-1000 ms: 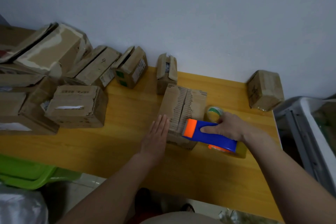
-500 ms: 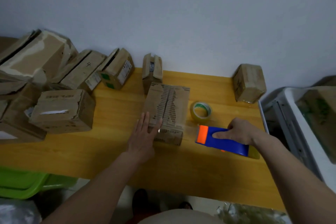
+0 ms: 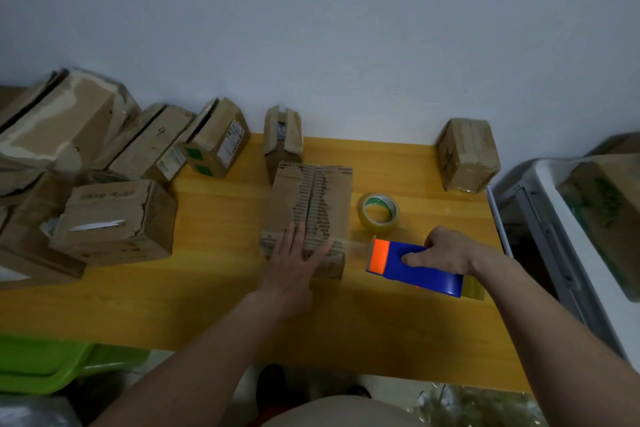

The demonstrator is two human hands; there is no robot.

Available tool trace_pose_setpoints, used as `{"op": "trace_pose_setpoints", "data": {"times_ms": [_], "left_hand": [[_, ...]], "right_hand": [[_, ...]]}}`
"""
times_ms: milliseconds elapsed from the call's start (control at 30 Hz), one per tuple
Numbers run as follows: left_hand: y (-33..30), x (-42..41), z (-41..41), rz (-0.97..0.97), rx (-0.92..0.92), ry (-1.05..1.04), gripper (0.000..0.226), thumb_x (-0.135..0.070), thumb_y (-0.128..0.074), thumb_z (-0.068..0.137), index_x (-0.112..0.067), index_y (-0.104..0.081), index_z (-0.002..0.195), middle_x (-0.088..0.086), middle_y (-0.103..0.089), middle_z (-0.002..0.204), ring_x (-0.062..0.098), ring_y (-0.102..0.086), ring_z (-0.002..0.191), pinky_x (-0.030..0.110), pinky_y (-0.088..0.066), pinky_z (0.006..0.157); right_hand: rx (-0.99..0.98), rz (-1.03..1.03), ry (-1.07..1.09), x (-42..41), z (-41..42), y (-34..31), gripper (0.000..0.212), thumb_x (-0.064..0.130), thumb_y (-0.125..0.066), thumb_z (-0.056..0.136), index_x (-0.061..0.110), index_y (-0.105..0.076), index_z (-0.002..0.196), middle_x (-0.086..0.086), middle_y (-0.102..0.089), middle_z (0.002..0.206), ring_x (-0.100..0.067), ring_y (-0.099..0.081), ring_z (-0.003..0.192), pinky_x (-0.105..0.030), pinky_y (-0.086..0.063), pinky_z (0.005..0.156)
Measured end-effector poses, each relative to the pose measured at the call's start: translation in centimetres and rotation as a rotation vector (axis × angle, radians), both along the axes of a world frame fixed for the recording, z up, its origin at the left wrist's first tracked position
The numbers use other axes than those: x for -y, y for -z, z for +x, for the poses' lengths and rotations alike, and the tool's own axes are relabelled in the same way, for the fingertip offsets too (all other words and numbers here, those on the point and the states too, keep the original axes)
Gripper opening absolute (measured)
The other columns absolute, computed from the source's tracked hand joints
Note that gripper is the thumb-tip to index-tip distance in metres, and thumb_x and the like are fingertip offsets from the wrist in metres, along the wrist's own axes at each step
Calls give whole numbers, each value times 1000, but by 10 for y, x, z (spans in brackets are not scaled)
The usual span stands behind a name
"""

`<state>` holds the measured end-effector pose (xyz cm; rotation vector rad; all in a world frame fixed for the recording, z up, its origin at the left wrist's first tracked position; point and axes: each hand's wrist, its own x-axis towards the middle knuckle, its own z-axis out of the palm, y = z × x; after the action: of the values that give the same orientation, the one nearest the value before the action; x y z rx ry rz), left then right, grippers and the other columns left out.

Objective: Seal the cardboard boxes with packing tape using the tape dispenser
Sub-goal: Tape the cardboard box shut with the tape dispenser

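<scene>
1. While the left hand (image 3: 294,263) lies flat with straight fingers on the near end of the torn cardboard box (image 3: 308,215), the box stands in the middle of the yellow bench (image 3: 214,291).
2. Right hand (image 3: 446,253) has its grip closed around the blue and orange tape dispenser (image 3: 412,267), just right of the box.
3. A clear tape strip (image 3: 353,246) runs from dispenser to box.
4. A tape roll (image 3: 379,213) lies beside the box.

Both forearms bare, no sleeves; beige garment (lower edge) at the waist.
</scene>
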<state>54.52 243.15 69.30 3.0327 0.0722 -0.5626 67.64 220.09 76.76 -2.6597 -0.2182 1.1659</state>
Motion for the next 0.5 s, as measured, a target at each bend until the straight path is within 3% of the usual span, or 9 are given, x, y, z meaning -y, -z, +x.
{"op": "trace_pose_setpoints", "data": {"times_ms": [100,300,500], "left_hand": [[-3,2,0,55,-43,33,101,-27,-58,88,-43,23,146,23,35,151,40,32,139,51,14,117],[0,7,-5,44,1,26,99,-27,-57,91,-42,23,147,5,32,156,34,32,141,55,10,117],[-3,10,1,65,-36,-11,97,-22,-54,93,-43,24,145,3,31,156,35,29,142,55,10,117]], "right_hand": [[-11,-7,-16,-2,0,-3,39,45,-68,82,15,-50,99,-2,-62,89,-15,-60,81,-28,-49,72],[19,-65,-56,-10,-2,-4,41,47,-65,85,14,-47,104,-8,-61,106,-22,-60,98,-33,-50,84],[75,-135,-84,-24,-1,-4,39,48,-61,88,14,-47,103,-4,-55,94,-19,-54,87,-32,-47,78]]}}
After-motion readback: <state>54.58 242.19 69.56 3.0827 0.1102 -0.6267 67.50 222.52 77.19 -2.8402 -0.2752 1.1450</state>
